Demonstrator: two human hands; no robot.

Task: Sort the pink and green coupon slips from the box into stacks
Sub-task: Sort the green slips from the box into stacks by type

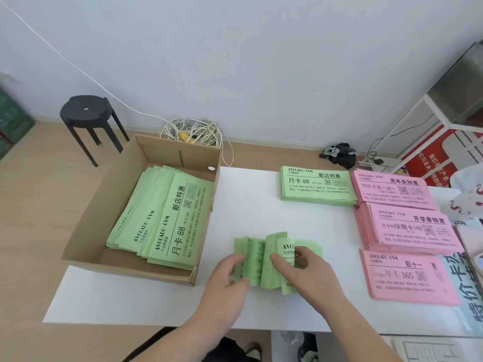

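Observation:
A bundle of green slips lies on the white table near its front edge, its sheets curling upward in the middle. My left hand holds the bundle's left part. My right hand grips the right part, thumb on the curled sheets. The cardboard box at the left holds fanned green slips. One squared green stack sits at the back. To its right lie three pink stacks: a far one, a middle one and a near one.
A black stool and a tangle of white cable are on the floor behind the box. Printed paper and a patterned bag crowd the table's right edge. A white shelf frame stands at the right.

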